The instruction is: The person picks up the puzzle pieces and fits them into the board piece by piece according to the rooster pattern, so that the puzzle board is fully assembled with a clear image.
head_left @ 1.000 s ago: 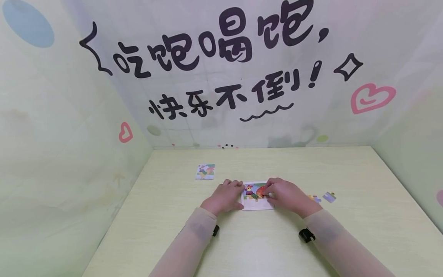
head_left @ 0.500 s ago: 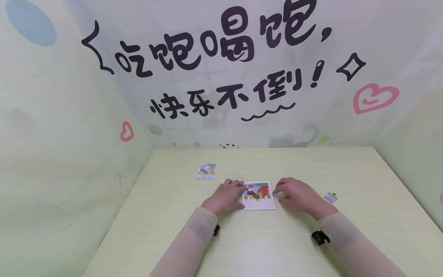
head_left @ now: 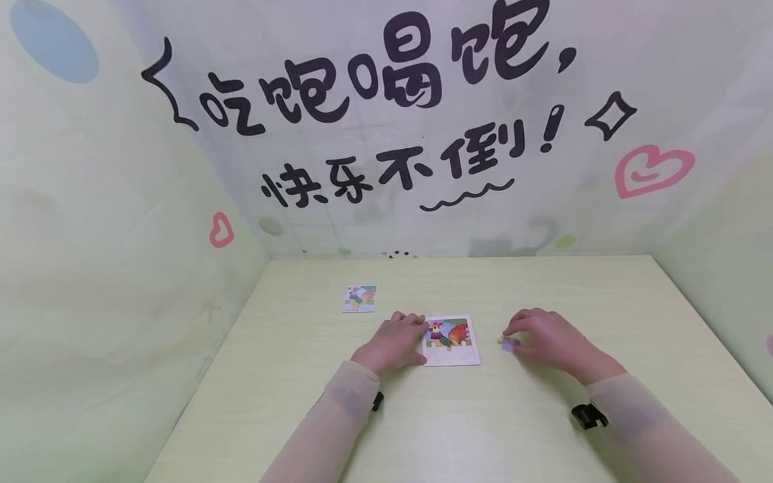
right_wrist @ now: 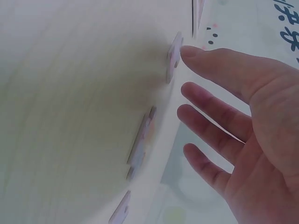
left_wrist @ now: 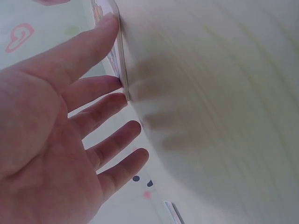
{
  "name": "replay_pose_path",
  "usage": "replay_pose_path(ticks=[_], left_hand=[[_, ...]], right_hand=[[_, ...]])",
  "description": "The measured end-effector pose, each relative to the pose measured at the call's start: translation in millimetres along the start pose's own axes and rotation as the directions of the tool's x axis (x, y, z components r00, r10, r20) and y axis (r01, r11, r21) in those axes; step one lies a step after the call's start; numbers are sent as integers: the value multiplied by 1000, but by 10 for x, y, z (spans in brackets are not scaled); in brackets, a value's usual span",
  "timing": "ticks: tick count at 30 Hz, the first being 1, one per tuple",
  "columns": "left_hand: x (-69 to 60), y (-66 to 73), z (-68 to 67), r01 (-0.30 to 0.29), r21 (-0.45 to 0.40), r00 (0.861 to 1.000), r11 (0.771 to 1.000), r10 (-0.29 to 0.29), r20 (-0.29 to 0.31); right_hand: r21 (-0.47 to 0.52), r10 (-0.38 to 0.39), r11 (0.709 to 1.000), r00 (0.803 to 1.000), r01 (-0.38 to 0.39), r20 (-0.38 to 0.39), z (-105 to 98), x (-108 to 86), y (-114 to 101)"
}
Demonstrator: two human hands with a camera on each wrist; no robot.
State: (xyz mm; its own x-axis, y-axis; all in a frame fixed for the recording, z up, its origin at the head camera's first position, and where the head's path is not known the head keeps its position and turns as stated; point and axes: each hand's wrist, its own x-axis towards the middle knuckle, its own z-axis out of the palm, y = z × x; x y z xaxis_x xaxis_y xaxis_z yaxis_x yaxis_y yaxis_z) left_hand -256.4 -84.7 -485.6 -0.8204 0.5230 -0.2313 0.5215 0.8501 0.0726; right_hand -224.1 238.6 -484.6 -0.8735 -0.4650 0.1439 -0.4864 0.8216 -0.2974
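A white puzzle board [head_left: 453, 357] lies mid-table, with joined pieces [head_left: 448, 333] showing a rooster across its upper part and a bare strip below. My left hand [head_left: 395, 342] steadies the board's left side; in the left wrist view the thumb and two straight fingertips of that hand [left_wrist: 60, 116] touch its edge [left_wrist: 123, 60]. Right of the board, my right hand [head_left: 558, 342] is over a loose purple-and-yellow piece [head_left: 508, 345], thumb and index beside it. In the right wrist view the thumb of this hand [right_wrist: 243, 107] is at the piece [right_wrist: 173, 59]; firm contact is unclear.
A small rooster picture card [head_left: 359, 299] lies behind and left of the board. Two more loose pieces, one [right_wrist: 140, 142] nearer the first and another [right_wrist: 120, 210] farther along, show in the right wrist view; my hand hides them in the head view. Printed fabric walls surround the table.
My right hand has moved right, off the board's right side, uncovering the rooster's tail and then the nearest loose piece. My left hand has stayed at the board's left edge.
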Motion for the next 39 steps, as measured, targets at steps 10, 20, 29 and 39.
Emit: replay_pose_path(ticks=[10,20,29,39], left_hand=[[-7,-3,-7,0,-16,1000,1000,0,-2],[11,-15,27,-6,-25,1000,1000,6,-7],[12,-22,22,-8,-16,1000,1000,7,-9],[4,-17,21,-3,-29,1000,1000,3,-7]], right_hand=[[-17,23,1000,1000,-23,13,-5,-40,27],[13,34,999,999,-35,23,19,-22,25],[45,35,998,998,-37,45,45,-14,56],[36,5,999,999,-7,36,7,-39,47]])
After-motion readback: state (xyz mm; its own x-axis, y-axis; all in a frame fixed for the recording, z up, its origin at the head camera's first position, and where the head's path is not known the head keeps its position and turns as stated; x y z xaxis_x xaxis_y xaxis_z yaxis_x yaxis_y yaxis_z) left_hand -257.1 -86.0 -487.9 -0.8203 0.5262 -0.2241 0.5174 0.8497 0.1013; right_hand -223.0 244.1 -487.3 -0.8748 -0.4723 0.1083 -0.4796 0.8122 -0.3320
